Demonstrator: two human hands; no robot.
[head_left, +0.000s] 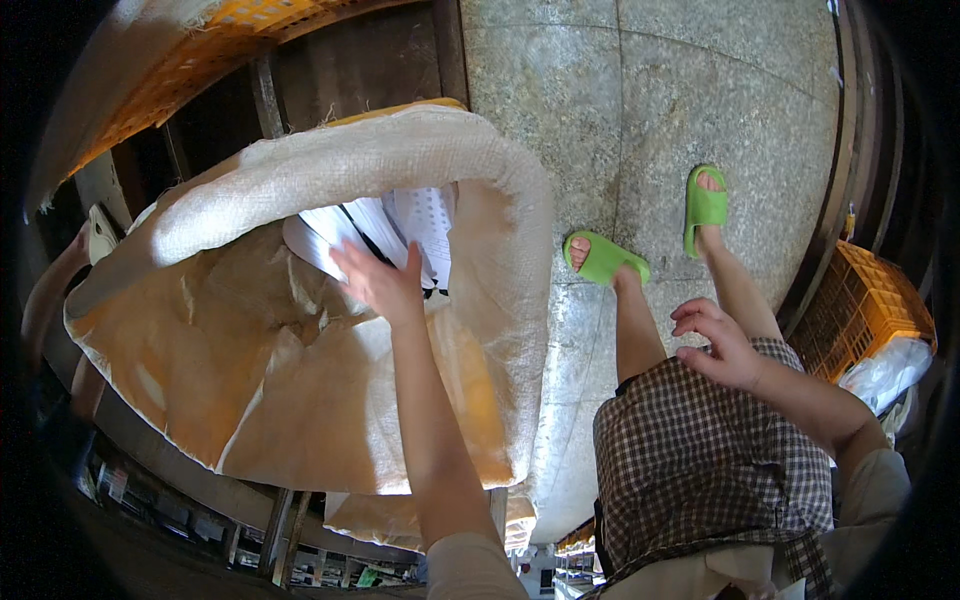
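Observation:
My left hand reaches down into a large off-white woven sack with a rolled rim. Its fingers are spread over a bundle of white flat pieces, apparently resting on or just above them. Some of the pieces carry rows of small dark dots, and dark strips show between them. I cannot make out what kind of pieces they are. My right hand hangs in the air in front of a brown checked apron, fingers loosely bent, thumb apart, with nothing in it.
An orange plastic crate with a clear plastic bag stands at the right. Another orange crate sits at the upper left. My feet in green slippers stand on the tiled floor. Another person's bare limb shows at the left edge.

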